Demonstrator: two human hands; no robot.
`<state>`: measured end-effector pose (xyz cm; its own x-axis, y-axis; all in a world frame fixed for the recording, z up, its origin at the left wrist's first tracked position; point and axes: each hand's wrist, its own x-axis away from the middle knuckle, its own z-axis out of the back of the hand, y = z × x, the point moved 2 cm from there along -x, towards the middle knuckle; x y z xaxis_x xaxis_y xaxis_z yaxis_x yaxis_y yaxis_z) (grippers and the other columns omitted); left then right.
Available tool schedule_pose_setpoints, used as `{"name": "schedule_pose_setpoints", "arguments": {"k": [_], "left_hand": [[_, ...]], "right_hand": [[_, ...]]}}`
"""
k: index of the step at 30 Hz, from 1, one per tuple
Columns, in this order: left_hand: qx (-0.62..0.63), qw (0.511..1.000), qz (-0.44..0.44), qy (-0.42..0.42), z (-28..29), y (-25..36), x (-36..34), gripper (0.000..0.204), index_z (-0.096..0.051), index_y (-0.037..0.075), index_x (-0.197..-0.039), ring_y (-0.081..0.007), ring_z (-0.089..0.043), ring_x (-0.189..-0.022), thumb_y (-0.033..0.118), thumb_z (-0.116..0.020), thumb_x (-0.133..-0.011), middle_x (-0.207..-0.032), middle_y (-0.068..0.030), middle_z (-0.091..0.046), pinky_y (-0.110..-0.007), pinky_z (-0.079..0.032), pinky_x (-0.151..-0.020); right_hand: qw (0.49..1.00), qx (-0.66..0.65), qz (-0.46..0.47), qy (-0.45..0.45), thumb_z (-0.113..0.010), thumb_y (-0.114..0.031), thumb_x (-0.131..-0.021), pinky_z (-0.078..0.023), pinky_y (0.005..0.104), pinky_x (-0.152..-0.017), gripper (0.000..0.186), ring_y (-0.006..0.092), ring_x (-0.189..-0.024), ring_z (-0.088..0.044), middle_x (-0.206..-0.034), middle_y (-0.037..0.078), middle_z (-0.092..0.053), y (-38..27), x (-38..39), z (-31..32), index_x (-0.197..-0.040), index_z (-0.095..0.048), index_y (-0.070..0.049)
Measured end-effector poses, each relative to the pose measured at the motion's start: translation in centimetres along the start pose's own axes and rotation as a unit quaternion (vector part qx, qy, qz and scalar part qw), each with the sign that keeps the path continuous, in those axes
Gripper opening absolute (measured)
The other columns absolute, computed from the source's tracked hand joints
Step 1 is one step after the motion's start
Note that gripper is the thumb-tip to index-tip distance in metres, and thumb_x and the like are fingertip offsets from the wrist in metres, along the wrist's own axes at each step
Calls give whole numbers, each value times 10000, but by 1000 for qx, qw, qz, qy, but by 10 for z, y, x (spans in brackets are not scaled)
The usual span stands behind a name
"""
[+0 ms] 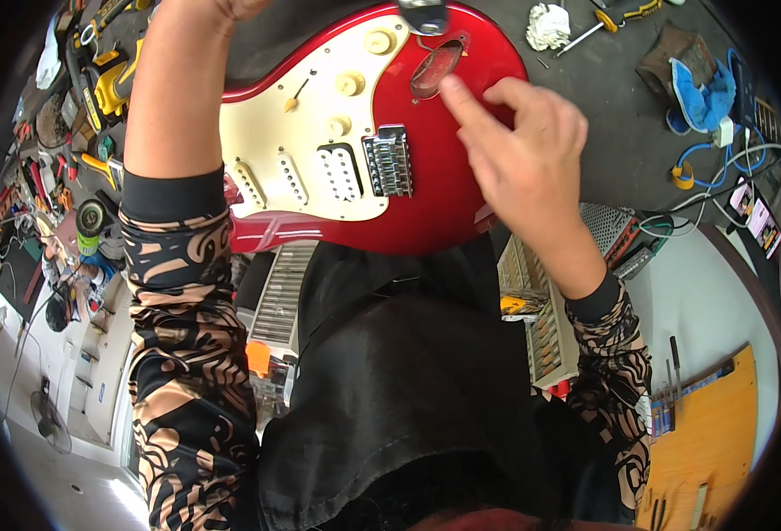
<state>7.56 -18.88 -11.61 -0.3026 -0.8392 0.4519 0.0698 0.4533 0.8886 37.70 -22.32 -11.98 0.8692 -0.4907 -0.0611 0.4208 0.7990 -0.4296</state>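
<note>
A red electric guitar body with a cream pickguard lies on the dark bench in front of me. The pickguard carries cream knobs, a switch with a cream tip and pickups; a chrome bridge sits beside it. My right hand is over the body's right part, index finger stretched to the rim of an oval recess, with nothing visible in it. Above the recess, a shiny dark metal piece is cut off by the top edge. My left hand is mostly out of frame, its fingers hidden.
A crumpled white tissue and a screwdriver lie at the far right. Beyond them are a blue cloth, cables and a lit phone. Yellow-black tools crowd the left; parts drawers stand below the bench.
</note>
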Motion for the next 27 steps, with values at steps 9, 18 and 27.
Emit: {"name": "schedule_pose_setpoints", "arguments": {"k": [9, 18, 27], "left_hand": [[8, 999, 50, -10, 6, -22, -12, 165, -668, 79, -950, -71, -579, -764, 25, -563, -1065, -937, 29, -692, -241, -461, -739], [-18, 999, -36, 29, 2, -26, -16, 210, -665, 41, -901, -114, -615, -853, -83, -532, -1007, -1056, -58, -738, -248, -515, -826], [-242, 920, -148, 270, -34, 0, 42, 137, -698, 25, -1026, -104, -592, -840, -33, -583, -976, -989, -7, -675, -267, -499, -761]], "right_hand": [[996, 54, -59, 44, -774, -162, -960, -441, 443, -1028, 555, 269, -1182, -599, -1371, 45, -613, 2, -25, 2, -1496, -692, -282], [990, 72, -107, 61, -768, -96, -954, -441, 444, -1072, 466, 282, -1260, -607, -1403, 48, -626, -15, -22, -2, -1398, -740, -233], [990, 31, -114, 72, -732, -62, -923, -476, 465, -989, 480, 373, -1188, -588, -1327, 187, -594, -30, -21, 5, -1401, -705, -74]]}}
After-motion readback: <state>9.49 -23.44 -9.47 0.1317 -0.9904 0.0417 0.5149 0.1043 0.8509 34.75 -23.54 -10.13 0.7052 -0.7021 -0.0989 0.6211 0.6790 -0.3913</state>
